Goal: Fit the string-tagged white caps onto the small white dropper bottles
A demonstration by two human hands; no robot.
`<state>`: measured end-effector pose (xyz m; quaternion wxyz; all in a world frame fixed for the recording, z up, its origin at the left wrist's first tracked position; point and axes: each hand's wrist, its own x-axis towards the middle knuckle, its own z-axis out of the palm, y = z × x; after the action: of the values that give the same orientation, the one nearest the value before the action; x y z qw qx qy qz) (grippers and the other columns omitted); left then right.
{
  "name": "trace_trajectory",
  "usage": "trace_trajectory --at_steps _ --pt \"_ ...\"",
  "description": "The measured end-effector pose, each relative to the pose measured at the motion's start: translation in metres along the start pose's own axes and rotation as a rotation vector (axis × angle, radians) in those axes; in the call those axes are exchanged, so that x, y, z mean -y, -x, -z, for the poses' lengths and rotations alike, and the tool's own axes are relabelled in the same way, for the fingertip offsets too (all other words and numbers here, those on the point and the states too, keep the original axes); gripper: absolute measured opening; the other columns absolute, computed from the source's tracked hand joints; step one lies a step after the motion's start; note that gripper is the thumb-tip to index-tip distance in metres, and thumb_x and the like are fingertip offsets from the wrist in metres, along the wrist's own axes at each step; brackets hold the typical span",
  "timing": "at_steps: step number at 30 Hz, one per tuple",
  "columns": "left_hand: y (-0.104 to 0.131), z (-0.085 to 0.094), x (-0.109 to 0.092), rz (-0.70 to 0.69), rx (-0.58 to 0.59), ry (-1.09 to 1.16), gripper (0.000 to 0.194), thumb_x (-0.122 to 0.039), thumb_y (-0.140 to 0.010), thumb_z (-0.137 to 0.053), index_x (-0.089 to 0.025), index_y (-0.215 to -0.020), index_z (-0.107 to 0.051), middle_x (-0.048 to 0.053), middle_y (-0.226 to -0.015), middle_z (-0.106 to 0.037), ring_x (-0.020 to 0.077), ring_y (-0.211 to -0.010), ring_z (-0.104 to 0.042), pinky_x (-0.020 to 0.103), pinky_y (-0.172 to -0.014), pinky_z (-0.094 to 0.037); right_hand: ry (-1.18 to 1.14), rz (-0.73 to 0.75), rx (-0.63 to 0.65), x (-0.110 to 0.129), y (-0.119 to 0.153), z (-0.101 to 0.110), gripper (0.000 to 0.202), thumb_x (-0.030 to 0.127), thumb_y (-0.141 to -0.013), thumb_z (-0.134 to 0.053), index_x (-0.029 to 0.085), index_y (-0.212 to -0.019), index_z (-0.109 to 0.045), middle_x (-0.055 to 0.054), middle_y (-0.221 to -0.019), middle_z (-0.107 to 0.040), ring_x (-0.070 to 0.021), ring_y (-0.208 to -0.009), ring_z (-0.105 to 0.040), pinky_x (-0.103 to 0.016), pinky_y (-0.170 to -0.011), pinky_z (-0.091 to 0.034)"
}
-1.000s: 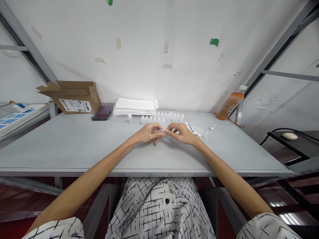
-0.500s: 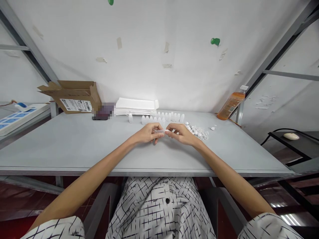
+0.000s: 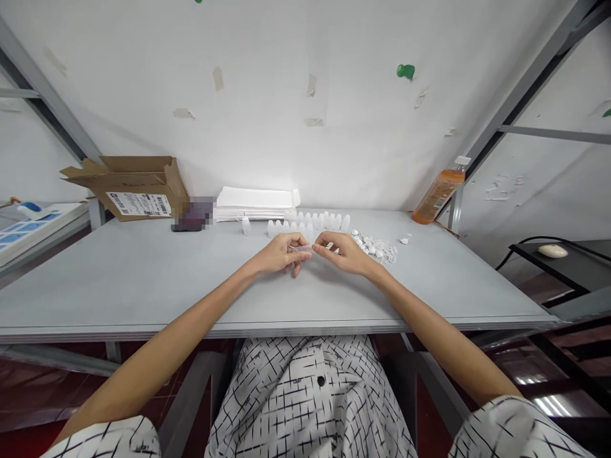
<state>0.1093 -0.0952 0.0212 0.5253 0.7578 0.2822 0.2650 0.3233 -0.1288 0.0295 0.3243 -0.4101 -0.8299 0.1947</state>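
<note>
My left hand (image 3: 285, 252) is closed around a small translucent plastic dropper bottle (image 3: 302, 249), which lies sideways with its end pointing right. The thumb and fingertips of my right hand (image 3: 341, 251) come together at that end; whatever they pinch there is too small and covered to make out. Behind my hands, several similar bottles (image 3: 319, 221) stand upright in rows. One more bottle (image 3: 246, 226) stands apart at their left. A heap of small white caps and rings (image 3: 377, 247) lies just beyond my right hand.
A stack of white sheets or flat cartons (image 3: 255, 205) lies against the wall. Left of it are a blurred dark object (image 3: 193, 215) and an open cardboard box (image 3: 138, 191). An orange drink bottle (image 3: 439, 196) leans at the right back corner. A loose white piece (image 3: 405, 240) lies near the caps.
The view has shifted slightly. My right fingertips have closed in over the bottle's end, and the white piece seen there before is now covered. My left hand keeps its hold.
</note>
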Motion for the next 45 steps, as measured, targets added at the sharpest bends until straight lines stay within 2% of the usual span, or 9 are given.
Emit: trace_trajectory --at_steps 7,12,16,20,26,33,35,40,45 --pt "0.0 -0.0007 -0.0014 0.014 0.004 0.006 0.028 -0.037 -0.085 -0.07 -0.014 -0.091 -0.056 -0.002 -0.065 -0.061 0.0108 -0.049 -0.063 0.02 -0.043 -0.04 -0.014 -0.003 0.012 -0.0007 -0.0002 0.0005 0.033 0.046 -0.094 -0.052 0.017 -0.081 -0.06 -0.005 -0.08 -0.064 -0.0156 -0.071 -0.055 -0.026 -0.059 -0.043" --pt "0.0013 -0.002 -0.0026 0.032 -0.019 -0.1 0.025 -0.038 -0.087 -0.067 -0.015 -0.091 -0.057 -0.002 -0.064 -0.061 0.0119 -0.052 -0.065 0.022 -0.048 -0.04 -0.018 -0.028 0.044 -0.0022 -0.001 0.0007 0.032 0.043 -0.096 -0.049 0.018 -0.08 -0.06 -0.003 -0.074 -0.063 -0.015 -0.068 -0.054 -0.027 -0.062 -0.04" --pt "0.0036 -0.0053 -0.0043 0.015 -0.063 -0.242 0.018 -0.033 -0.089 -0.063 -0.015 -0.09 -0.059 -0.002 -0.064 -0.063 0.012 -0.057 -0.064 0.023 -0.054 -0.038 -0.009 -0.065 0.099 -0.0023 -0.0009 0.0009 0.036 0.039 -0.098 -0.044 0.018 -0.07 -0.055 -0.001 -0.064 -0.059 -0.0143 -0.062 -0.052 -0.029 -0.064 -0.037" --pt "0.0029 -0.006 -0.0023 -0.029 -0.066 -0.272 0.021 -0.036 -0.089 -0.064 -0.016 -0.091 -0.061 -0.001 -0.067 -0.064 0.0132 -0.061 -0.064 0.025 -0.057 -0.039 -0.007 -0.077 0.113 -0.0001 -0.0003 0.0023 0.044 0.044 -0.099 -0.042 0.019 -0.063 -0.049 -0.001 -0.06 -0.058 -0.0137 -0.059 -0.051 -0.029 -0.063 -0.037" --pt "-0.0004 -0.001 0.0029 -0.05 -0.11 -0.255 0.028 -0.042 -0.087 -0.068 -0.015 -0.093 -0.061 -0.001 -0.07 -0.063 0.0112 -0.056 -0.062 0.026 -0.057 -0.042 0.013 -0.028 0.017 0.0002 -0.0003 0.0019 0.044 0.053 -0.096 -0.048 0.017 -0.076 -0.062 -0.004 -0.071 -0.064 -0.0153 -0.067 -0.056 -0.027 -0.06 -0.039" --pt "-0.001 0.0015 0.0039 -0.078 -0.126 -0.245 0.035 -0.048 -0.085 -0.069 -0.014 -0.092 -0.063 0.003 -0.086 -0.067 0.0111 -0.056 -0.065 0.027 -0.057 -0.045 0.033 -0.013 0.005 -0.0018 -0.0003 -0.0006 0.041 0.052 -0.096 -0.049 0.016 -0.083 -0.063 -0.005 -0.074 -0.064 -0.0153 -0.068 -0.055 -0.027 -0.061 -0.04" --pt "-0.0009 0.001 0.0041 -0.078 -0.122 -0.274 0.033 -0.046 -0.085 -0.068 -0.015 -0.093 -0.064 0.002 -0.083 -0.067 0.0115 -0.056 -0.065 0.026 -0.057 -0.045 0.043 -0.022 0.024 -0.0017 -0.0001 -0.0006 0.042 0.051 -0.097 -0.047 0.016 -0.081 -0.062 -0.005 -0.073 -0.062 -0.0148 -0.066 -0.053 -0.027 -0.062 -0.038" --pt "0.0006 -0.0007 0.0026 -0.053 -0.115 -0.357 0.026 -0.041 -0.089 -0.065 -0.015 -0.093 -0.064 -0.002 -0.058 -0.062 0.013 -0.056 -0.062 0.026 -0.057 -0.042 0.056 -0.056 0.067 -0.0031 -0.0003 -0.0016 0.042 0.049 -0.098 -0.045 0.017 -0.076 -0.059 -0.001 -0.065 -0.056 -0.0136 -0.062 -0.047 -0.028 -0.062 -0.033" --pt "0.0023 -0.0022 -0.0004 -0.043 -0.122 -0.329 0.026 -0.041 -0.089 -0.065 -0.015 -0.091 -0.064 -0.003 -0.058 -0.062 0.0117 -0.053 -0.06 0.026 -0.056 -0.042 0.049 -0.068 0.059 -0.0037 0.0 -0.0027 0.044 0.048 -0.1 -0.041 0.019 -0.069 -0.051 0.001 -0.059 -0.05 -0.0123 -0.058 -0.04 -0.028 -0.061 -0.028"
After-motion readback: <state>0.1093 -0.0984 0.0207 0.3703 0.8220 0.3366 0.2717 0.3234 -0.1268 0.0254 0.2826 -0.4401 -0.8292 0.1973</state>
